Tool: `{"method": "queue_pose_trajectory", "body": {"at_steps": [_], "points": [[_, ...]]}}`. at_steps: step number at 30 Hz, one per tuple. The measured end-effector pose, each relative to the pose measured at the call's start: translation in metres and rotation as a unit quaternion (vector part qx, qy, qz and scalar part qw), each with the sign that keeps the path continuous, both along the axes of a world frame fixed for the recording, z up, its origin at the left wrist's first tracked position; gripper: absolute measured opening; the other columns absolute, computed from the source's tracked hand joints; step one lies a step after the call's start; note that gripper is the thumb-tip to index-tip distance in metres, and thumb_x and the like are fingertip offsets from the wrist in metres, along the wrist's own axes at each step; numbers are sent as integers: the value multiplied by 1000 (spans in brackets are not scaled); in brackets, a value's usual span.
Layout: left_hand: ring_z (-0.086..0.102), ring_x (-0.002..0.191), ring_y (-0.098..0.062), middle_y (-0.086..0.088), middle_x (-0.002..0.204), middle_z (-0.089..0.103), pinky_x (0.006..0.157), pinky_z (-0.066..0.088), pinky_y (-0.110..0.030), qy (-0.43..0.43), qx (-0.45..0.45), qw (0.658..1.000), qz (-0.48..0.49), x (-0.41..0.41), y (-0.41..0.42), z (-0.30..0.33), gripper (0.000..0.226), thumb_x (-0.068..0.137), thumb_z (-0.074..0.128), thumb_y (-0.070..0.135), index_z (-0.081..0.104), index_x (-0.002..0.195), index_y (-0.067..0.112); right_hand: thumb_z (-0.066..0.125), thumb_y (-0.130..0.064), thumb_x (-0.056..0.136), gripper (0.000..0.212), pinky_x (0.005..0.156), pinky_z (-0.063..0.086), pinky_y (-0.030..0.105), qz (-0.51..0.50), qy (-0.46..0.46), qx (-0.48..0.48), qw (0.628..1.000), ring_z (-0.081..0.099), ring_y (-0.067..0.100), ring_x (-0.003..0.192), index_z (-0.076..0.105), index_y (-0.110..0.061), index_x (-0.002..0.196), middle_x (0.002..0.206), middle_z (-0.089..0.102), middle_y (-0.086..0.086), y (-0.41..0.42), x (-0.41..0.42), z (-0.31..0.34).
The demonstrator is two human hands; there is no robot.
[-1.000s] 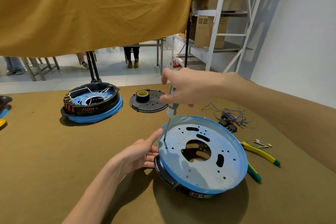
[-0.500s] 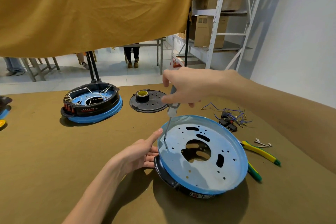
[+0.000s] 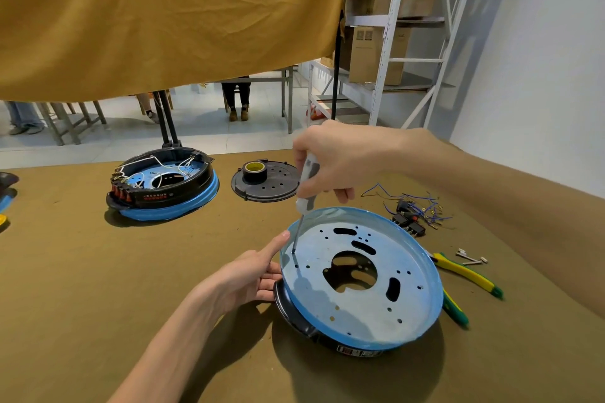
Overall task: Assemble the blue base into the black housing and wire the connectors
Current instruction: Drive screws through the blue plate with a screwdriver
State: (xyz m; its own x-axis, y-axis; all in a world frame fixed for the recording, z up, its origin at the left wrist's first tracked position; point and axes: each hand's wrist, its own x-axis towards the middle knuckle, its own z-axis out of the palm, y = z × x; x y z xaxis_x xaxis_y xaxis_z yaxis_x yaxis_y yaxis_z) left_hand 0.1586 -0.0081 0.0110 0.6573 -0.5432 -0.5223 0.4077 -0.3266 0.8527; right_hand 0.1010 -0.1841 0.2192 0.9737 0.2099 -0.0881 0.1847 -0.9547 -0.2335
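The right hand (image 3: 334,160) is gripping a screwdriver (image 3: 304,193) with curled fingers, its tip touching the blue base (image 3: 360,278) seated on the black housing (image 3: 294,311) just below, while the left hand (image 3: 248,275), fingers extended, is bracing the rim beside it.

The right hand (image 3: 330,160) grips a screwdriver (image 3: 306,188) upright with its tip on the blue base (image 3: 360,275) seated atop the black housing (image 3: 291,311), while the left hand (image 3: 248,275) steadies the rim's left side.
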Motion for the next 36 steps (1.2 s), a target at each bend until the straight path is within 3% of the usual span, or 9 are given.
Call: {"method": "queue_pose_trajectory", "body": {"at_steps": [4, 8, 15, 25, 27, 30, 32, 34, 36], "points": [[77, 79, -20, -13, 96, 79, 65, 60, -28, -1, -11, 1000, 3, 0, 0, -1, 92, 66, 65, 78, 69, 113, -1, 73, -39, 94, 25, 42, 51, 23, 8, -46, 17, 999, 70, 18, 48, 53, -24, 93, 64, 73, 3, 4, 0, -9], [76, 80, -21, -15, 99, 79, 66, 60, -29, 5, -20, 1000, 9, -1, 0, -2, 87, 67, 69, 74, 71, 111, -1, 76, -33, 90, 28, 47, 53, 22, 8, -23, 23, 999, 72, 15, 56, 48, -35, 89, 75, 75, 1, -4, -3, -8], [76, 81, -19, -15, 104, 79, 67, 60, -27, -15, -12, 1000, 10, -2, -2, -5, 90, 58, 70, 77, 76, 109, 4, 78, -36, 89, 30, 37, 45, 21, -22, -59, 51, 997, 60, 14, 38, 61, -11, 86, 59, 70, 6, -4, -5, -15], [74, 67, -16, -10, 90, 79, 59, 57, -23, -22, -19, 998, 48, -9, -4, 0, 83, 65, 67, 78, 77, 103, 4, 76, -39, 90, 30, 41, 48, 20, -79, -90, 149, 982, 67, 16, 47, 68, -11, 85, 60, 72, 5, -19, -20, -23], [75, 67, -15, -9, 89, 80, 57, 56, -23, -34, -21, 996, 78, -11, -5, 4, 80, 72, 66, 75, 74, 108, 4, 76, -32, 92, 26, 45, 51, 23, -147, -104, 266, 947, 70, 19, 54, 67, -7, 92, 68, 75, 9, -38, -27, -25], [78, 76, -16, -5, 89, 81, 58, 58, -26, -60, -12, 988, 138, -12, -6, 6, 67, 85, 61, 71, 72, 109, 9, 76, -13, 90, 23, 54, 59, 27, -246, -42, 460, 852, 76, 24, 70, 63, 1, 103, 89, 77, 21, -65, -42, -43], [76, 78, -18, -5, 87, 80, 58, 56, -28, -70, -10, 981, 182, -10, -7, 8, 64, 89, 60, 69, 70, 104, 8, 70, -6, 91, 27, 58, 60, 27, -288, 39, 534, 794, 76, 23, 73, 61, 6, 112, 98, 75, 23, -78, -53, -66], [69, 83, -16, -3, 88, 74, 61, 54, -30, -73, -9, 973, 217, -8, -7, 10, 58, 91, 59, 67, 65, 101, 9, 61, -7, 91, 26, 55, 56, 29, -331, 59, 572, 748, 71, 21, 64, 57, 8, 112, 93, 68, 20, -92, -61, -90], [69, 98, -21, -5, 100, 73, 76, 59, -36, -74, -24, 971, 226, -5, -7, 9, 54, 95, 59, 60, 64, 112, 9, 57, -7, 93, 16, 50, 50, 31, -377, -10, 512, 772, 60, 22, 54, 54, 6, 100, 78, 61, 19, -107, -65, -114]]}}
